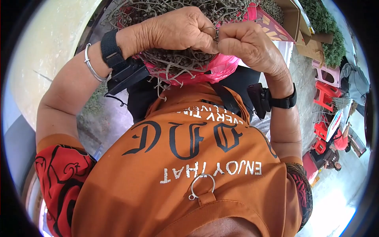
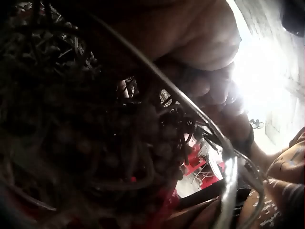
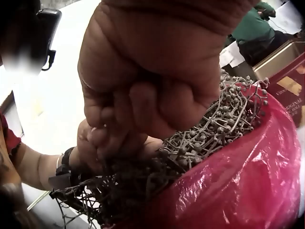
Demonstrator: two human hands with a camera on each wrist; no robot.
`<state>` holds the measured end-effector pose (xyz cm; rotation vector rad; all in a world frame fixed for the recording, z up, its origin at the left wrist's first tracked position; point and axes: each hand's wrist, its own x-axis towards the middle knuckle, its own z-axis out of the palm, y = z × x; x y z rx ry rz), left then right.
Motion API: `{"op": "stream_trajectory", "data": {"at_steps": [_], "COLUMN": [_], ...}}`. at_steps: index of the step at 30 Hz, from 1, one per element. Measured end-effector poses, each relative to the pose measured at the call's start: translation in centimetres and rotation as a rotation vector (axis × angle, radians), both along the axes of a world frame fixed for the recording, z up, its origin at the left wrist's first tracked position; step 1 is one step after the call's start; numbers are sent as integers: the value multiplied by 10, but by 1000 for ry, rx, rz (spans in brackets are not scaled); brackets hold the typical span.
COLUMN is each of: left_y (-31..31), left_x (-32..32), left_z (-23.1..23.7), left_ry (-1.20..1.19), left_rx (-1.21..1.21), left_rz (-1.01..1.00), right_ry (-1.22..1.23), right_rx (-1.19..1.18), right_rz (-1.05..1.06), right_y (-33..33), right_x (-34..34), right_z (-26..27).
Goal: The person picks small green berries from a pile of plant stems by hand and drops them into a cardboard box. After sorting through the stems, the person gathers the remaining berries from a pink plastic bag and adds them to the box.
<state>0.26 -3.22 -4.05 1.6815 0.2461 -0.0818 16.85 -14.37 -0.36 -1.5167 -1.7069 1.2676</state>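
A heap of dried grey-brown stalks point(image 1: 179, 63) with small round heads fills a pink plastic bag point(image 1: 225, 68) at the top of the head view. Above it, my left hand point(image 1: 181, 31) and right hand point(image 1: 249, 44) meet, fingertips almost together. Both have curled fingers and pinch a thin dried stalk point(image 1: 215, 34), mostly hidden by the fingers. In the right wrist view, my right hand point(image 3: 147, 81) is closed in front of the left hand point(image 3: 93, 143), with the stalks point(image 3: 224, 119) just below. The left wrist view is very dark, with tangled stalks under the hand.
A printed carton point(image 1: 276, 25) and an open cardboard box point(image 1: 292, 17) stand beyond the bag. Green sprigs point(image 1: 325, 31) lie at the upper right. Red stools point(image 1: 327, 94) and another person point(image 1: 333, 158) are farther right. A pale tabletop point(image 1: 43, 51) spans the left.
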Motion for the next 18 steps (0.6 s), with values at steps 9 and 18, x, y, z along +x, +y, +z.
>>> {"op": "stream_trajectory", "data": {"at_steps": [9,18], "left_y": [18,13], "left_x": [-6,-5], "left_z": [8,-1], "left_ry": [-52,-168], "left_rx": [43,-18], "left_rz": [-58,-79], "right_ry": [299,-89], "right_rx": [-250,-14], "right_rz": [-76,-230], "right_y": [-24,-21], "right_x": [55,7], "right_z": [5,-43]}}
